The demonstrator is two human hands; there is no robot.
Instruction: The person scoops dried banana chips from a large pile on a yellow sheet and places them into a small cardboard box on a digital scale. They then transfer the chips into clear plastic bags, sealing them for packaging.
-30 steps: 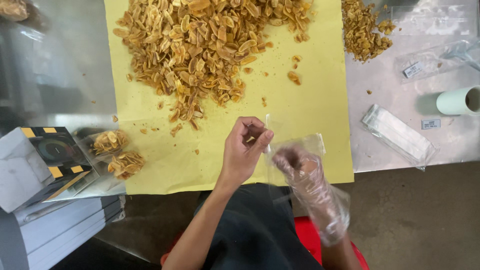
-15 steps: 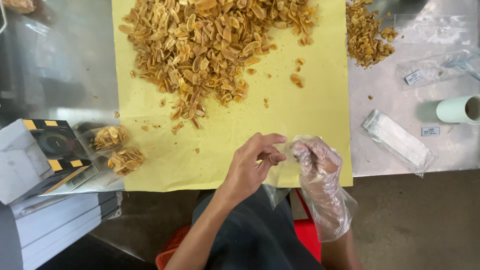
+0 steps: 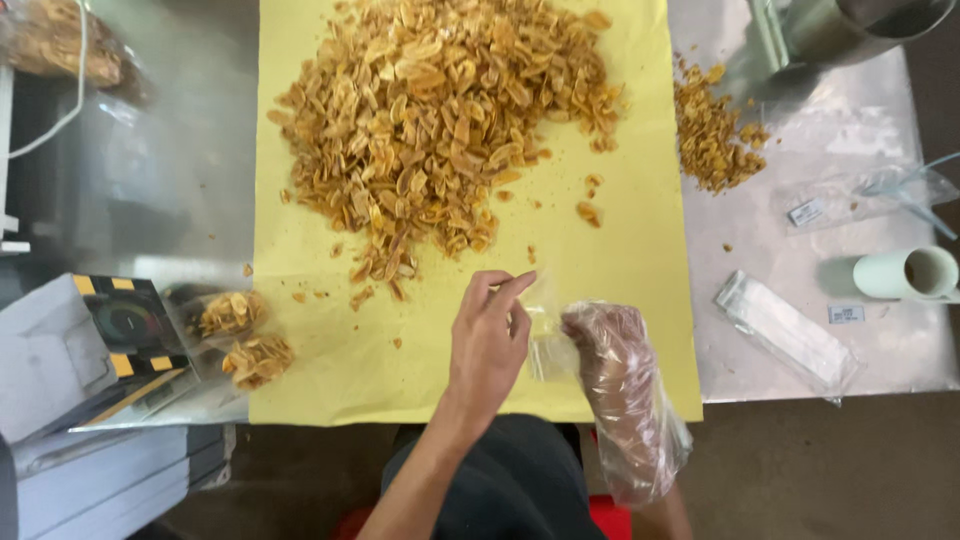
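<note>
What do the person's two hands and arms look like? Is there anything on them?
The right hand wears a loose, see-through plastic glove, crinkly and baggy, that reaches past the wrist onto the forearm. The left hand is bare, with no glove, ring or watch showing. The left forearm is bare too: no sleeve reaches it. No markings show on the glove.

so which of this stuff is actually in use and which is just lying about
In use: left hand, gloved right hand, clear bag between them, chip pile, yellow paper.
Lying about: filled bags, roll, flat packet, small pile.
</note>
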